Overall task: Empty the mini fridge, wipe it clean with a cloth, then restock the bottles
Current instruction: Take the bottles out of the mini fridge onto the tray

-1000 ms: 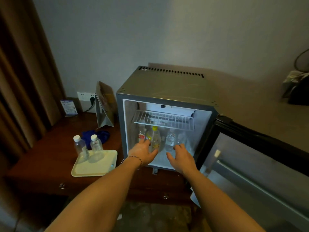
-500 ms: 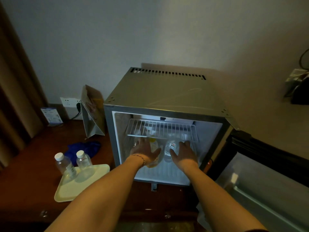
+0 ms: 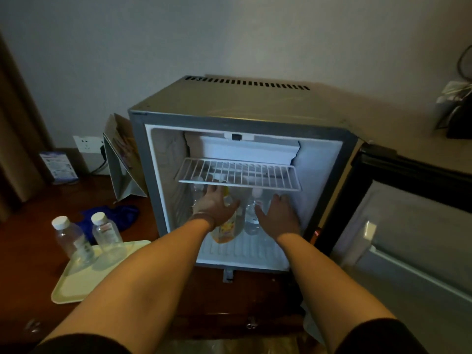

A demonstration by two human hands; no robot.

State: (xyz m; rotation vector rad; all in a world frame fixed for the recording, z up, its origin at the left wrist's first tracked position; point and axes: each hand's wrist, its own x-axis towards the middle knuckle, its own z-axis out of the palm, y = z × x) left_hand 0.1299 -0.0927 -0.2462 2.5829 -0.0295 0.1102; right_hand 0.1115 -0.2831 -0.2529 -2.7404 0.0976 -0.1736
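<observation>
Inside the open mini fridge [image 3: 255, 103], the left hand [image 3: 217, 208] lies fingers-spread over the yellow-labelled bottle [image 3: 226, 229]; the right hand [image 3: 278, 215], fingers relaxed, is just beside a clear water bottle [image 3: 251, 218].

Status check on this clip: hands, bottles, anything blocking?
Both hands inside mini fridge: left hand at yellow bottle, right hand open beside clear bottle. Wire shelf overhangs bottle tops.

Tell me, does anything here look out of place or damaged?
Nothing looks spilled or damaged. The wire shelf sits level, the two bottles stand upright on the tray, and only the blue cloth lies crumpled on the table.
</observation>
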